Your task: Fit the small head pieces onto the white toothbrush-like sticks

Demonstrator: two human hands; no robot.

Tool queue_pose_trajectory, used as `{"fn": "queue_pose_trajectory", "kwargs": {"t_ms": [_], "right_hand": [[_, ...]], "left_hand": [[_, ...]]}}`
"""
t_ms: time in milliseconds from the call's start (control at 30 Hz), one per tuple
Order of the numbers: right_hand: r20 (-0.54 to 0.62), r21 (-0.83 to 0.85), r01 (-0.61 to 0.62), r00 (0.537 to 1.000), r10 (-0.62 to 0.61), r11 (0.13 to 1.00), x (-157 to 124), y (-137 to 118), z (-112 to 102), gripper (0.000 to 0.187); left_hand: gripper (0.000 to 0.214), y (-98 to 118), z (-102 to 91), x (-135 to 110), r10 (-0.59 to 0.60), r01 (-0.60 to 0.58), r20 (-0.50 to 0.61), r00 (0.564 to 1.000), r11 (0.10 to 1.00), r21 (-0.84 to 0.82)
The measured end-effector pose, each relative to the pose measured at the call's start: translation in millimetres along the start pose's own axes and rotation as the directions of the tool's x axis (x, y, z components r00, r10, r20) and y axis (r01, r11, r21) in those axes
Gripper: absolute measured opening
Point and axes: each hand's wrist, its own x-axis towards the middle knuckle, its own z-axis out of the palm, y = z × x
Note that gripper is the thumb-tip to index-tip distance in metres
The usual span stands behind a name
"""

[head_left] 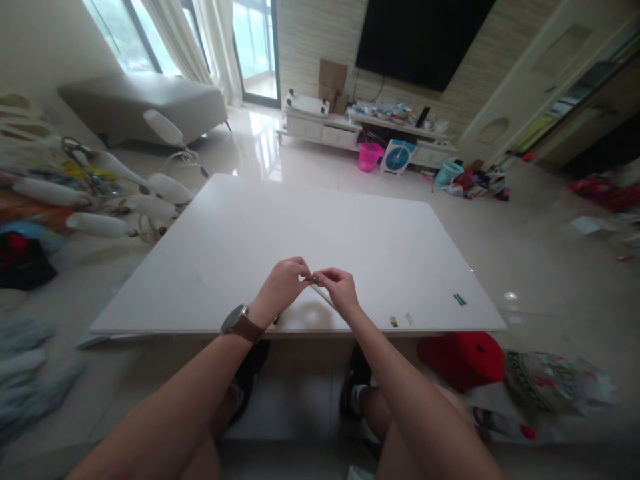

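Over the near part of the white table [320, 227], my left hand [284, 285] and my right hand [341, 289] meet fingertip to fingertip. Both are closed in a pinch on a small dark piece [315, 281], too small to name. From it a thin pale stick [323, 295] slants down towards my right palm, its far end hidden. A dark slim object [277, 319] shows partly behind my left wrist. Right of my right forearm lie a small yellow and dark piece [393, 321] and a small pale piece [409, 319]. A dark green strip [459, 300] rests farther right.
A lamp with several white shades [170, 189] stands against the table's left side. On the floor at right are a red roll [480, 360] and a printed bag [543, 380]. A pink basket [369, 157] and a blue fan [398, 157] stand beyond the table.
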Motion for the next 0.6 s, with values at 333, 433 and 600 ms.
{"fn": "queue_pose_trajectory", "kwargs": {"t_ms": [333,433,600], "right_hand": [[0.098,0.043,-0.054,0.994,0.050,0.998,-17.4,-23.2,-24.7,0.031],[0.093,0.012,-0.080,0.993,0.078,0.997,-22.0,-29.2,-31.6,0.032],[0.127,-0.089,-0.021,0.991,0.032,0.996,-27.7,-33.2,-39.5,0.031]], "left_hand": [[0.007,16.6,8.3,0.4,0.045,-0.047,-0.028,0.999,0.994,-0.094],[0.008,20.5,11.7,-2.0,0.058,-0.060,-0.020,0.998,0.991,-0.122],[0.008,22.3,13.8,-3.8,0.095,-0.090,0.028,0.995,0.987,-0.131]]}}
